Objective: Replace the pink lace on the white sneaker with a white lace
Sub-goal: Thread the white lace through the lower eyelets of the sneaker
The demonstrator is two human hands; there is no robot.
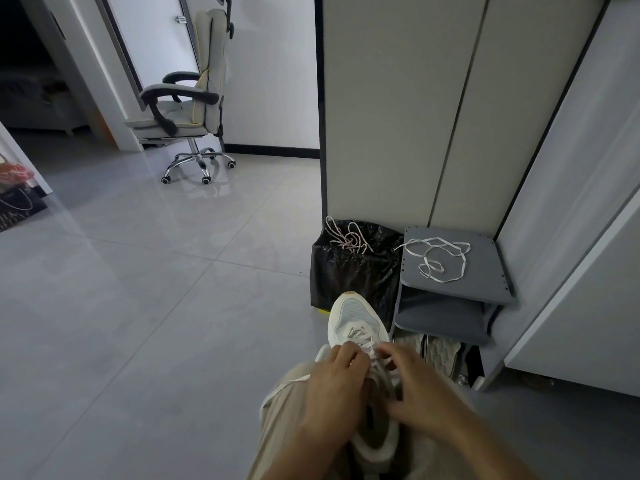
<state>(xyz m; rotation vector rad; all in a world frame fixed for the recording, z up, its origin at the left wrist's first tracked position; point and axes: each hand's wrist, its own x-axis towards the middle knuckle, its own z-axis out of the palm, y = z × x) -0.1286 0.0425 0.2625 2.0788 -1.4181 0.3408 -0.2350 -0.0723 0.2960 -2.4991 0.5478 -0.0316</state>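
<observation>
Left hand (pixel 332 386), right hand (pixel 419 393) hold one sneaker (pixel 356 317); one pink lace (pixel 348 239)

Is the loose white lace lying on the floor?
No, the white lace lies in loops on top of the grey shoe rack, beside the black bin.

On my feed the person shows as two bare hands on bare forearms: the left hand (pixel 337 386) and the right hand (pixel 420 393), both slightly smeared by blur. The left forearm (pixel 315 455) and right forearm (pixel 485 445) are uncovered as far as my view reaches. Below and left of the left hand I see loose beige cloth trousers (pixel 280 434), softly creased. A thin pale strip (pixel 291 382) crosses that cloth just left of the left hand; trim or loose cord, I cannot tell. The same beige cloth shows between the forearms.
</observation>
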